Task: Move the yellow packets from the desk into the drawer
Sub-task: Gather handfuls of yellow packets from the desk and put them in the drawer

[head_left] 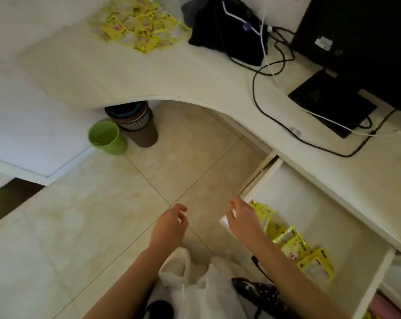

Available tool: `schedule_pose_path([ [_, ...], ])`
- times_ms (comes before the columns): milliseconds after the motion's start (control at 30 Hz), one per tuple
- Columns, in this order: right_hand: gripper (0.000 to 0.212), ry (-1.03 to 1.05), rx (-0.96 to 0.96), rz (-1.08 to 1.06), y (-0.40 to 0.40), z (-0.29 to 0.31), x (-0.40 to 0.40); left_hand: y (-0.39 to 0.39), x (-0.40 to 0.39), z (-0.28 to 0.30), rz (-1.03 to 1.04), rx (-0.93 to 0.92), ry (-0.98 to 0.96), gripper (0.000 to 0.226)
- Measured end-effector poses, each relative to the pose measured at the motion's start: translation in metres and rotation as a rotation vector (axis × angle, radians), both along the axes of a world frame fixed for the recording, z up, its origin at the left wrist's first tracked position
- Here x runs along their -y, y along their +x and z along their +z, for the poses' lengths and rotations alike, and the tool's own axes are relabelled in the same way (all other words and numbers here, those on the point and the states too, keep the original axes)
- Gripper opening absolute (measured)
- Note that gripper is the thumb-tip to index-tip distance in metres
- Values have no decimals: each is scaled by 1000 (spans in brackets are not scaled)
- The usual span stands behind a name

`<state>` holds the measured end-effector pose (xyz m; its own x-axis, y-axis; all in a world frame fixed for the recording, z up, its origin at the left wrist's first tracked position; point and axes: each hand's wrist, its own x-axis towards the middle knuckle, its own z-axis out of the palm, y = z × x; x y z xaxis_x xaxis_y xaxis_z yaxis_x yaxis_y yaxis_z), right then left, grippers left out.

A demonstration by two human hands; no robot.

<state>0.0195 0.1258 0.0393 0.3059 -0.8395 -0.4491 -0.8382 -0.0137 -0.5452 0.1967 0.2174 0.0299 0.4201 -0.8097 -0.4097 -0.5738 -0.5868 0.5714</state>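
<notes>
A heap of yellow packets (139,26) lies on the far part of the curved white desk (130,74), well beyond both hands. At the lower right the white drawer (321,203) stands pulled out, and several yellow packets (296,245) lie along its near side. My right hand (243,219) hovers over the drawer's front left corner, fingers loosely apart, holding nothing. My left hand (169,226) hangs over the tiled floor to the left of the drawer, fingers curled but apart and empty.
A black bag (227,28), black and white cables (271,72), a monitor (365,38) and a dark flat device (333,102) occupy the desk's right side. A green bin (106,138) and a brown bin (137,125) stand on the floor under the desk edge.
</notes>
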Motion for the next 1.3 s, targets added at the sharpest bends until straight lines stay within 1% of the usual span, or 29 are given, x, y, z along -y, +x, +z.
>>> schedule_pose_path([
  [133,29,22,16,30,63,2,6,69,-9,3,59,30,-10,23],
  [300,27,18,45,45,134,4,17,150,-7,9,63,94,-18,22],
  [533,29,-30,74,101,213,15,53,229,21,14,69,138,-35,21],
  [700,29,-78,66,129,257,21,106,269,69,15,103,139,-55,19],
  [867,28,-122,71,165,300,22,173,301,135,15,129,168,-78,20],
  [1000,33,-102,58,229,330,27,232,322,190,16,175,171,-63,21],
  [1100,32,-115,55,274,350,33,273,335,225,15,210,152,-70,21],
  [1300,33,-101,56,316,388,46,346,371,290,20,204,152,-83,21],
])
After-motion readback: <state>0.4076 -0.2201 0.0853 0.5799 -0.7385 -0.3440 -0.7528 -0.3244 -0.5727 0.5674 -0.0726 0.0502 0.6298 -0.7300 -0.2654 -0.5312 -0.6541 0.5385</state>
